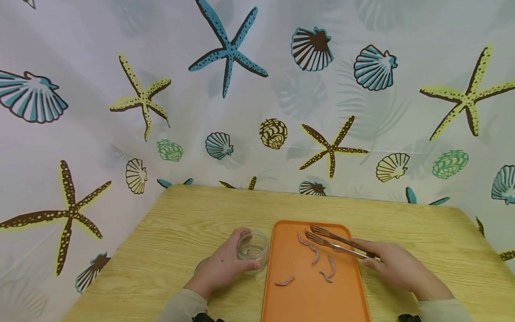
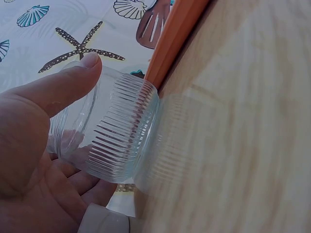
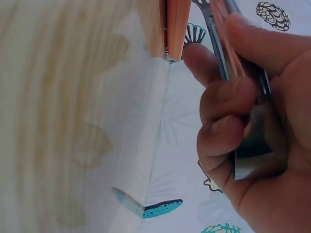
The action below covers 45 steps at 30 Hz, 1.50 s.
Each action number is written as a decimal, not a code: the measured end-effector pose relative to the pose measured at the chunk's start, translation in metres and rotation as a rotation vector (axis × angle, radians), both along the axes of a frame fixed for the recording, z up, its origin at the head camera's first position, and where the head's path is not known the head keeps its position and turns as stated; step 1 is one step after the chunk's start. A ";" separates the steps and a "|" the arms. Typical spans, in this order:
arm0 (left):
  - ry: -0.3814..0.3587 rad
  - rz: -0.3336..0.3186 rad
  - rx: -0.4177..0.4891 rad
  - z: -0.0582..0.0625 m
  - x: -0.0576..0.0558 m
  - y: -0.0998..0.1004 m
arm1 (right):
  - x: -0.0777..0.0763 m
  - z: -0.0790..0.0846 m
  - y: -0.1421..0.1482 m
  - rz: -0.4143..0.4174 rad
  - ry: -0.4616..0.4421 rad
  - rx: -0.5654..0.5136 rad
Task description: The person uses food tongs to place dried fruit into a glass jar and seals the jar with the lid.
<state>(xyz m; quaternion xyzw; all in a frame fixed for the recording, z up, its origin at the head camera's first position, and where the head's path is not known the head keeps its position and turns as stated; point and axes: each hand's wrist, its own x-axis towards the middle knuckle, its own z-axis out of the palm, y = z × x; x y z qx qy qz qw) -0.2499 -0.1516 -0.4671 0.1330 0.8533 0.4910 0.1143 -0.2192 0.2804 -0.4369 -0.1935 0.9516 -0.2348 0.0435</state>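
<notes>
My left hand (image 1: 223, 261) grips a clear glass jar (image 1: 259, 256) with ribbed sides, thumb and fingers curled round it. The jar stands upright on the table, just left of an orange tray (image 1: 310, 304). On the tray lie several thin, pinkish-brown, worm-like pieces (image 1: 285, 281), some close together under the tongs. In my right hand (image 1: 398, 270) is a pair of metal tongs (image 3: 262, 150) with slotted ends; the fingers wrap round the handle. The tong ends are apart over the tray's far part, with nothing visible between them. A small dark mark shows inside the jar; I cannot tell what it is.
A round, clear-looking object (image 1: 200, 264) lies on the table, partly hidden behind my left wrist. The wood-grain table (image 1: 225, 203) extends behind and on both sides of the tray. A curtain (image 1: 257, 98) printed with starfish and shells hangs along the table's back and sides.
</notes>
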 end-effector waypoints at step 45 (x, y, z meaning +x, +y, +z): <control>0.010 0.006 -0.007 -0.002 0.000 0.000 | 0.005 0.009 -0.011 0.005 0.123 0.019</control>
